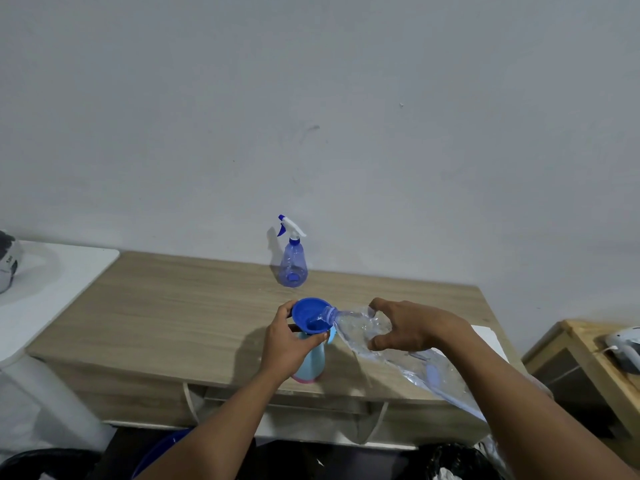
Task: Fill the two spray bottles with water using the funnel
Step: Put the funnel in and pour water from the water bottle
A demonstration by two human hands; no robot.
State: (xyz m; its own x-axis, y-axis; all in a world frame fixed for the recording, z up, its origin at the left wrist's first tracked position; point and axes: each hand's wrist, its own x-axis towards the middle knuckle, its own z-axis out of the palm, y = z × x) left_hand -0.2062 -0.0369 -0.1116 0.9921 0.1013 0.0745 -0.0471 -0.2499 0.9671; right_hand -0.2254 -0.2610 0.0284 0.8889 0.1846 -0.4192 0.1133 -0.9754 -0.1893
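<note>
A blue funnel (310,315) sits in the neck of a light blue spray bottle (313,362) with a pink base, standing near the front of the wooden table (173,317). My left hand (287,337) grips the funnel's stem and the bottle's neck. My right hand (412,327) holds a clear plastic water bottle (360,327) tilted almost flat, its mouth over the funnel's rim with water running in. A second spray bottle (293,263), clear blue with a white and blue trigger head, stands upright at the back by the wall.
A white table (52,282) stands at the left with a grey object (7,261) on it. A small wooden stand (588,358) at the right carries a white device (623,344). White paper (488,337) lies on the table's right side. Dark bins sit below.
</note>
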